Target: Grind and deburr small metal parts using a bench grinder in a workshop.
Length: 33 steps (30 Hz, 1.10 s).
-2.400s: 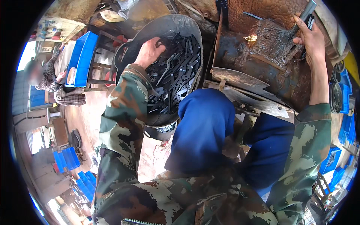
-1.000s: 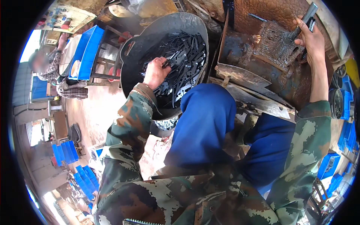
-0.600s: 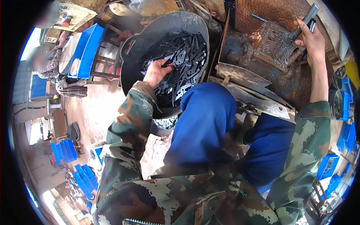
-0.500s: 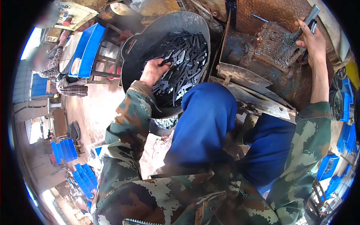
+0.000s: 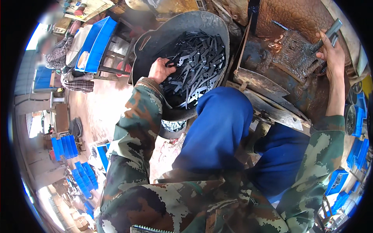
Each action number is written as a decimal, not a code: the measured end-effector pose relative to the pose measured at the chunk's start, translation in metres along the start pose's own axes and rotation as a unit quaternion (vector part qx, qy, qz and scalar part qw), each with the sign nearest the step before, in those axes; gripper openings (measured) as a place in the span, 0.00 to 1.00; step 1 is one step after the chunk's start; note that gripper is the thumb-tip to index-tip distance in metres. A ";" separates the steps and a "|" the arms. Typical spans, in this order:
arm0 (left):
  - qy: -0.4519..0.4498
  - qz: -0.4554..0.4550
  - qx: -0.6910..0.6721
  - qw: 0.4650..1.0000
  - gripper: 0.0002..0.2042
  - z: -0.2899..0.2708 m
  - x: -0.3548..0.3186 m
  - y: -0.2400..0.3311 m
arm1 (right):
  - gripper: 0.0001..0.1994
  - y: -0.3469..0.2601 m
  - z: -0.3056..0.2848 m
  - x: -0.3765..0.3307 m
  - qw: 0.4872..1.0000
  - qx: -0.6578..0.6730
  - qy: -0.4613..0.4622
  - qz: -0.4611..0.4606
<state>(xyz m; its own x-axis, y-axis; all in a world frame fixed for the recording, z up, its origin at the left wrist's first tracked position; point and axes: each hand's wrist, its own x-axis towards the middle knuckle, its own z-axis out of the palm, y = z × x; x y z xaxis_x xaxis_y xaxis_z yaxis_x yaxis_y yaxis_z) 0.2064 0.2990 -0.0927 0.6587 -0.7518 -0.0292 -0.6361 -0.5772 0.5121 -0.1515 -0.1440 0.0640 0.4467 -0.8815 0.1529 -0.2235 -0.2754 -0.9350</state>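
My left hand (image 5: 160,70) is inside a big dark tub (image 5: 153,40), at the left side of a heap of flat dark metal strips (image 5: 200,64). Its fingers are curled, with a small dark metal piece at the fingertips, partly hidden. At the upper right, my right hand (image 5: 333,56) is closed around a grey metal bar-shaped handle (image 5: 333,28). That handle slants over a rough, crusted brown metal block (image 5: 293,54). Small orange sparks (image 5: 276,43) show at the block's left edge.
A rusty metal tray wall (image 5: 258,79) stands right of the tub, close to my blue-trousered knee (image 5: 225,112). Below the tub is a second container of metal parts (image 5: 173,126). Another person (image 5: 62,50) sits at the far left by a blue bin (image 5: 97,44).
The whole view has shifted, so the tub and block appear further right. My left hand has drawn slightly left within the tub. The sparks at the block look more spread out.
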 end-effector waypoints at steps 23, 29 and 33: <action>-0.044 -0.117 -0.264 0.956 0.09 -0.052 -0.011 0.083 | 0.18 -0.008 0.002 -0.005 1.000 0.000 0.009 0.006; -0.100 -0.087 -0.422 0.897 0.12 -0.066 -0.013 0.150 | 0.14 -0.009 0.005 -0.009 1.000 0.009 0.022 0.011; -0.117 0.012 -0.475 0.872 0.14 -0.052 0.000 0.189 | 0.14 -0.008 0.004 -0.011 0.999 0.024 0.023 0.005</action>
<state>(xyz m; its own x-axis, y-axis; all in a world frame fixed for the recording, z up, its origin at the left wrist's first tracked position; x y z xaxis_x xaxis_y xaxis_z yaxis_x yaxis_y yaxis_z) 0.1070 0.2070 0.0483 0.4789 -0.8688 -0.1260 0.0453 -0.1189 0.9919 -0.1506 -0.1308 0.0682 0.4041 -0.9012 0.1566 -0.1852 -0.2483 -0.9508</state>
